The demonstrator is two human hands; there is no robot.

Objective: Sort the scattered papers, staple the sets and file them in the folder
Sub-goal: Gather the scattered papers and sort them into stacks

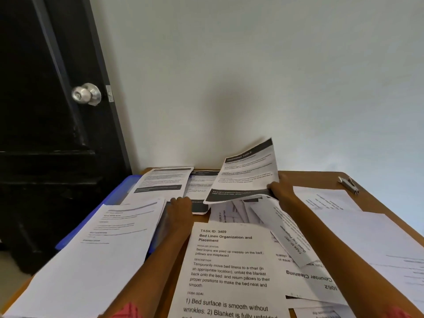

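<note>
Printed papers lie scattered over a wooden table. My right hand grips the lower edge of a dark-banded sheet and holds it tilted up against the wall. My left hand rests on a pile of sheets near the table's middle, fingers curled over a dark-edged paper. A sheet headed "Bed Linen Organization and Placement" lies close in front of me. A blue folder lies at the left, mostly hidden under papers. A silver stapler sits at the far right corner.
A black door with a metal knob stands left of the table. A plain white wall runs behind the table. More white sheets cover the right side, and a large sheet overhangs the left edge.
</note>
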